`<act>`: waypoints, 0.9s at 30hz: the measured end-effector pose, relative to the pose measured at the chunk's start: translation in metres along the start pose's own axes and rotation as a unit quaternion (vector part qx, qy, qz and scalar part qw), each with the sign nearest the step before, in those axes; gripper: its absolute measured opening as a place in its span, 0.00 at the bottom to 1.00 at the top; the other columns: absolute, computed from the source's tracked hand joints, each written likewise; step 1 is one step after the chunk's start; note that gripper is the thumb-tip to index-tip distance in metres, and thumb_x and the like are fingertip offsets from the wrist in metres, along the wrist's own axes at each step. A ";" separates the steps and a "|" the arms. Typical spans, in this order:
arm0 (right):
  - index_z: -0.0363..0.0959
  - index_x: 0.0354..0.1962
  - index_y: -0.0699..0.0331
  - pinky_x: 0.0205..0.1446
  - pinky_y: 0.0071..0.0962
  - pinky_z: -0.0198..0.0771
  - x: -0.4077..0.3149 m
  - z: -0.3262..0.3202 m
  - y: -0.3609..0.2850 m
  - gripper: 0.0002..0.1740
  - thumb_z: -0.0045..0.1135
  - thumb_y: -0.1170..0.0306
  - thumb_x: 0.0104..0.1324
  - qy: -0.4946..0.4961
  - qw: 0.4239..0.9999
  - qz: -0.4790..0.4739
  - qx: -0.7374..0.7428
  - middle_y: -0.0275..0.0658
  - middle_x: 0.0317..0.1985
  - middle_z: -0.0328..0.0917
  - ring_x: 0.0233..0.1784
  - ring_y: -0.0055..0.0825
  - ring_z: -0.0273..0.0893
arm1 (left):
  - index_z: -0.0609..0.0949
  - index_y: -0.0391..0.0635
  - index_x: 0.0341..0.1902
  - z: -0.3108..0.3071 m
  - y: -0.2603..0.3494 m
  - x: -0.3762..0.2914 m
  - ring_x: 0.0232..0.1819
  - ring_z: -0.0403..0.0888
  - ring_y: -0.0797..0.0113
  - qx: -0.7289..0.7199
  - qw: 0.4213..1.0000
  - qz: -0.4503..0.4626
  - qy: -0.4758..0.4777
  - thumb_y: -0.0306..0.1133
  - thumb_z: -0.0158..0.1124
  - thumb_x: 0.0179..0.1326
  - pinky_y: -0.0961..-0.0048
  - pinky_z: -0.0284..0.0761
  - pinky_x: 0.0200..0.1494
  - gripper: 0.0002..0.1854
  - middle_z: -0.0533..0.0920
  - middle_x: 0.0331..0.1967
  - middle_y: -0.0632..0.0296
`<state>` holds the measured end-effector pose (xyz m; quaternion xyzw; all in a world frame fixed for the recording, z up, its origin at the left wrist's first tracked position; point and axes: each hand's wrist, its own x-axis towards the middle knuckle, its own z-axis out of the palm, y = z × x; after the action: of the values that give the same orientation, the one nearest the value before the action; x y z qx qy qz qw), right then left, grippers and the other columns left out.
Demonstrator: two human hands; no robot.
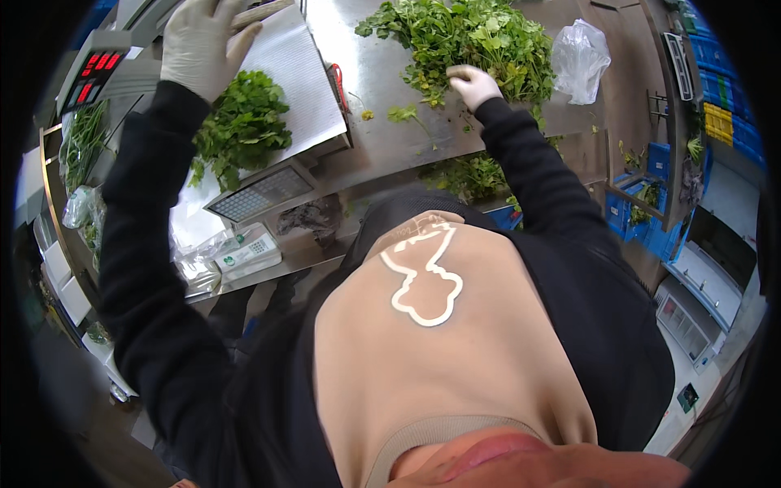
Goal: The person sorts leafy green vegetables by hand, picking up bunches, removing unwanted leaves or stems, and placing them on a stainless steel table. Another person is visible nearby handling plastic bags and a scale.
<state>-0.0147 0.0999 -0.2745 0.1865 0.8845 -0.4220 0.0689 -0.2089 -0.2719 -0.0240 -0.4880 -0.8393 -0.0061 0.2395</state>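
My left hand [198, 49], in a whitish glove, is at the upper left with its thumb spread away from the fingers; the fingertips are partly cut off by the frame. Below it, a bunch of leafy green herbs [247, 125], like coriander or celery leaf, lies on the ridged metal platform of a scale [299, 91]. A pale brown stick-like thing [262, 12] shows beyond the thumb. My right hand [476, 87], also gloved, has curled fingers at the near edge of a large heap of similar greens [488, 43]. Whether it pinches a leaf is unclear.
The scale's red digital display [94, 73] stands at left, its keypad [262, 192] nearer me. A clear plastic bag [581, 61] lies right of the heap on the steel table [378, 140]. Loose sprigs [412, 116] lie nearby. Blue crates [656, 213] are at right, a white boxed device [250, 253] at lower left.
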 end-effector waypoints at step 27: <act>0.80 0.48 0.63 0.48 0.21 0.72 -0.015 -0.036 -0.016 0.12 0.55 0.71 0.70 -0.264 0.915 0.037 0.304 0.30 0.41 0.83 0.41 0.17 0.77 | 0.78 0.37 0.52 0.264 0.272 -0.019 0.38 0.81 0.67 -0.731 0.227 -0.623 -0.162 0.51 0.70 0.58 0.71 0.75 0.40 0.30 0.83 0.44 0.58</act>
<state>-0.0062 0.1140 -0.2358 0.1128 0.6560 -0.7014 0.2549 -0.0821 -0.0801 -0.3265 0.2359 -0.5292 -0.6849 -0.4418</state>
